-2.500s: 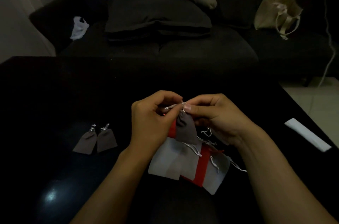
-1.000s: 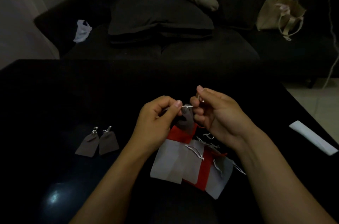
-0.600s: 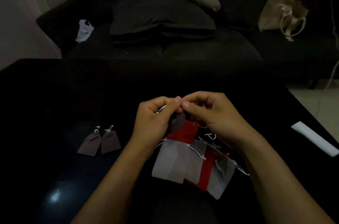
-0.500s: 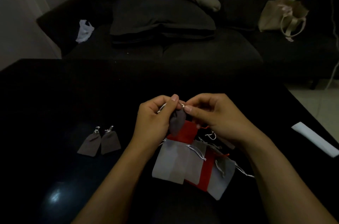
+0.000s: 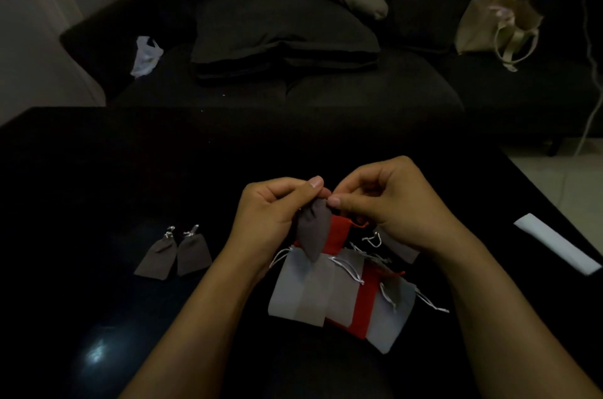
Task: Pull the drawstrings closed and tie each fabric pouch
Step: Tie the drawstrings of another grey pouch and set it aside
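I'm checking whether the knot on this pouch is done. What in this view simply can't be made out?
- Head view: the neck and strings of the brown pouch, covered by fingertips of the left hand and right hand.
- Number of pouches in the pile: they overlap, and the right wrist covers some.
- Knots on the two pouches set aside: too small and dim.

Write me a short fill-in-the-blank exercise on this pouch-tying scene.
1. Both hands, left and right, pinch the top of a ___ pouch.
2. ___ tied brown pouches lie side by side on the black table.
3. The untied pile holds grey and ___ pouches.

Missing: brown; two; red
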Tool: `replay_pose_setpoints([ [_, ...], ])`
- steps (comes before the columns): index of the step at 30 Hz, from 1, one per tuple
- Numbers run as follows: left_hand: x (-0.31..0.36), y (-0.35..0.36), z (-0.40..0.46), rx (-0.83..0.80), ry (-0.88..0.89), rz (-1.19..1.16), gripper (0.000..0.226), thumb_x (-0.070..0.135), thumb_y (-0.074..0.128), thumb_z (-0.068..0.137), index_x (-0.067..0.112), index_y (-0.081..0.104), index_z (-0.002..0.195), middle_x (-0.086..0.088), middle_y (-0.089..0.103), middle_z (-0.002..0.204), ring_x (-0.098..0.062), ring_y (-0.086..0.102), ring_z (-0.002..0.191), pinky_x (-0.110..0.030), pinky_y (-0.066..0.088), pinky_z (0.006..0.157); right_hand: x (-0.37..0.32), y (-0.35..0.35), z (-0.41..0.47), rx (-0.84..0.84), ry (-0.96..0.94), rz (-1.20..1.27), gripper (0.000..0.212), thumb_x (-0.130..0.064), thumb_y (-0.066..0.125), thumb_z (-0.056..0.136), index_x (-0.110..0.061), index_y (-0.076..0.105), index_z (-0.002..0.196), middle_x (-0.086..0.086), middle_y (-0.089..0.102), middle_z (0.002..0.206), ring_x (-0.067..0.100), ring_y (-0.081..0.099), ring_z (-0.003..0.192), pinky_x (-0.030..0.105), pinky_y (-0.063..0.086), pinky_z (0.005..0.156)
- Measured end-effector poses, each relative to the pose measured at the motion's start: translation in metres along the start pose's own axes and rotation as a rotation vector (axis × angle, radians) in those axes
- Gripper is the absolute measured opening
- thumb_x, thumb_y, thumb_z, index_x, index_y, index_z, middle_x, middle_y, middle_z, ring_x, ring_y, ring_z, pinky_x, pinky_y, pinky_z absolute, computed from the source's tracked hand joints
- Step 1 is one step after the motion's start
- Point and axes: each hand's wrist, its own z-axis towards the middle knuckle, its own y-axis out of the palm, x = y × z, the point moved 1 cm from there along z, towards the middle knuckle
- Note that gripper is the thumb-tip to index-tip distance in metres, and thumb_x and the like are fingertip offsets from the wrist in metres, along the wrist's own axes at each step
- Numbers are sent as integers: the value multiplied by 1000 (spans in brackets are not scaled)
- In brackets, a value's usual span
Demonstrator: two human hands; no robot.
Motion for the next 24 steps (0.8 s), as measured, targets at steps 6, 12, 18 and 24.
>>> replay_pose_setpoints([
  [6,4,-4,-3,-121,75,226,24,10,51,98,4,74,96,-8,76,90,-15,73,87,-22,55,74,-4,1,0,13,-100,-16,18,-9,74,84,-15,72,101,10,72,69,9,65,57,18,49,57],
  [12,0,-5,-5,-240,110,481,20,12,56,97,10,76,98,-4,76,91,-17,73,89,-39,60,81,1,0,-1,-38,-123,-365,13,-17,77,83,-27,69,84,-5,70,66,3,67,61,22,52,60],
  [18,1,-6,-4,-293,98,584,20,19,57,96,15,76,102,2,76,94,-8,72,92,-37,59,84,0,1,-3,-109,-125,-485,13,-21,71,88,-30,62,86,-6,67,68,2,64,60,26,54,60],
  [24,11,-3,-5,-220,11,333,18,23,63,87,14,78,85,-6,77,82,-13,74,78,-22,57,68,-2,1,-3,-193,-80,-274,9,-16,62,95,-20,57,88,1,59,60,9,52,54,24,44,54],
])
